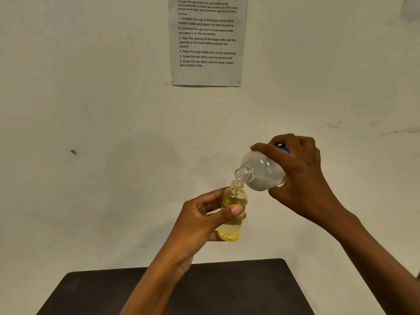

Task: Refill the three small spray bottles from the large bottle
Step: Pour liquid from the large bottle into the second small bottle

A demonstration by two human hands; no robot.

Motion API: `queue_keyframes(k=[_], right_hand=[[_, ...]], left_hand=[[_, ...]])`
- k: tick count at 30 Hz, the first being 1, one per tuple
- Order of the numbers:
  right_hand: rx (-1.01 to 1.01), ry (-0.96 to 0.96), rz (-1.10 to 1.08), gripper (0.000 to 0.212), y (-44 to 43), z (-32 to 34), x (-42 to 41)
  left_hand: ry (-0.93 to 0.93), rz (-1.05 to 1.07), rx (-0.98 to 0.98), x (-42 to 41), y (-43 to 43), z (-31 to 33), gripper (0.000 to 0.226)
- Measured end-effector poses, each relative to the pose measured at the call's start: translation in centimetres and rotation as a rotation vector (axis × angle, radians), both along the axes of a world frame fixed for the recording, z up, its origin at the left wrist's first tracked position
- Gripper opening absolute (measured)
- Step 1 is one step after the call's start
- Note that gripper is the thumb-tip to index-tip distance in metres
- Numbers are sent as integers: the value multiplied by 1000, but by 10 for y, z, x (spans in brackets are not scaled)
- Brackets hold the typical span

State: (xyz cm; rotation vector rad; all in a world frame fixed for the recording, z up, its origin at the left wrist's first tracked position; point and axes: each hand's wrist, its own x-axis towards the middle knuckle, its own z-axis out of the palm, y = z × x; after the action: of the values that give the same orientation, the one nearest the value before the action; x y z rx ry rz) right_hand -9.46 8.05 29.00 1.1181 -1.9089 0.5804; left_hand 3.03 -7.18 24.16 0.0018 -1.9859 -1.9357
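My left hand (204, 214) grips a small yellow transparent bottle (231, 223), uncapped and held nearly upright in the air, thumb across its front. My right hand (300, 176) grips the large clear bottle (261, 171), which has a blue label and is tipped down to the left. The large bottle's open threaded mouth (243, 175) sits right above the small bottle's neck (236, 186). Clear liquid lies in the lower side of the large bottle. I see no caps and no other small bottles.
A dark table top (227, 292) lies below my forearms at the bottom of the view. Behind is a pale wall with a printed instruction sheet (206, 42) taped up high.
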Motion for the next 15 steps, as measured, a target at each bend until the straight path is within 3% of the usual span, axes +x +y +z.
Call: queue_keyframes(k=[15], right_hand=[[-2,-2,16,73,0,-1,1]], left_hand=[[-8,12,0,-1,-1,-2,51]])
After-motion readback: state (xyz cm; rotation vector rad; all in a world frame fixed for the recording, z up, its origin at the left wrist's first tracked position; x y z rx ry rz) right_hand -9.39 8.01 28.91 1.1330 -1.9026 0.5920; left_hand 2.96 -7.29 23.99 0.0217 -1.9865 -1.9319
